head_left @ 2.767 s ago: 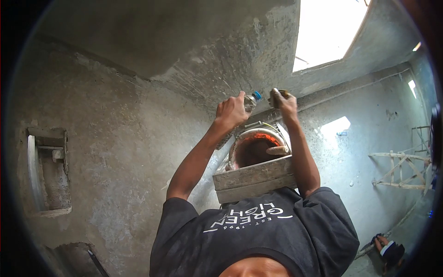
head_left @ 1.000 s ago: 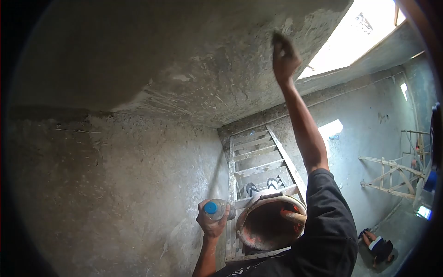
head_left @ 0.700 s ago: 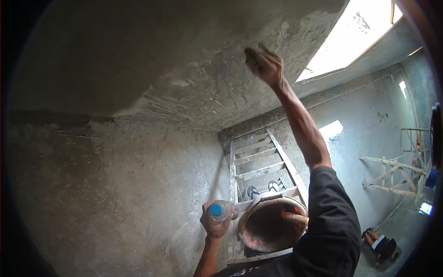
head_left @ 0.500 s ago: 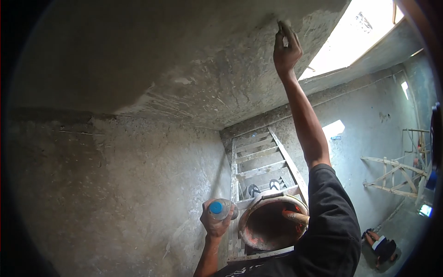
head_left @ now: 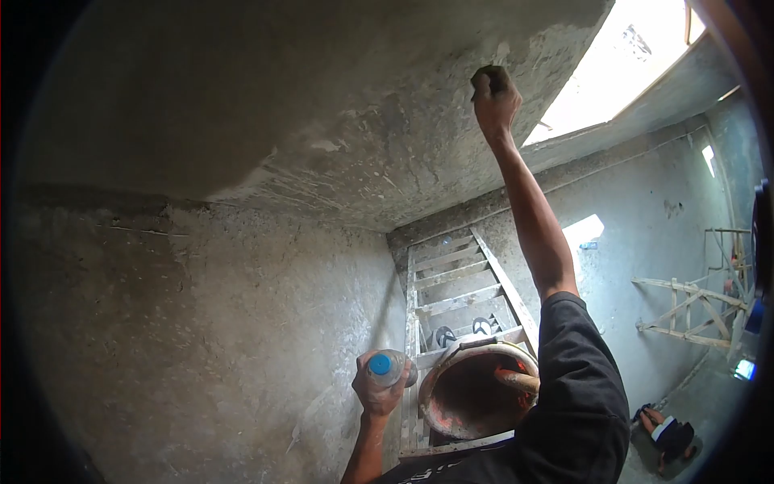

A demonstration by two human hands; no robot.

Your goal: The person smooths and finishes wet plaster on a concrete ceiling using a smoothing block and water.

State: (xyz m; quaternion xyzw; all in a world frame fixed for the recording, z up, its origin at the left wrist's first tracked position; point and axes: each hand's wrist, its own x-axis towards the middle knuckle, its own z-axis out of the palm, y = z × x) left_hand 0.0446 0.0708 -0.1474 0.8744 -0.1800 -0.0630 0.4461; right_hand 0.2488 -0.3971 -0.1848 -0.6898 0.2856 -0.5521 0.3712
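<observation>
Two hands are at work, one high and one low; the fingers of the right hand (head_left: 494,101) are curled shut around a small dark pad-like tool (head_left: 490,77), whose exact kind cannot be told, and they press it against the rough grey plastered ceiling (head_left: 339,113); the right arm stretches straight up from a black short sleeve (head_left: 576,379); the tool sits near the ceiling's edge, just beside a bright sky-lit opening (head_left: 637,56); the fingers of the left hand (head_left: 377,389) wrap closed around a clear plastic bottle with a blue cap (head_left: 385,367), held low with the cap turned toward the camera; just to the right of that bottle stands a round orange-stained bucket with a pale rim (head_left: 476,391), and a wooden tool handle (head_left: 516,379) pokes over its right rim; the bucket rests at the top of a mortar-spattered wooden ladder (head_left: 451,278), whose rungs drop away below it; a pair of sandals (head_left: 461,331) lies near the foot of the ladder; to the left rises a rough grey cement wall (head_left: 201,339); far to the right, well apart, a pale wooden trestle frame (head_left: 685,306) leans by the opposite wall; at the lower right another person (head_left: 665,436) is on the floor.
</observation>
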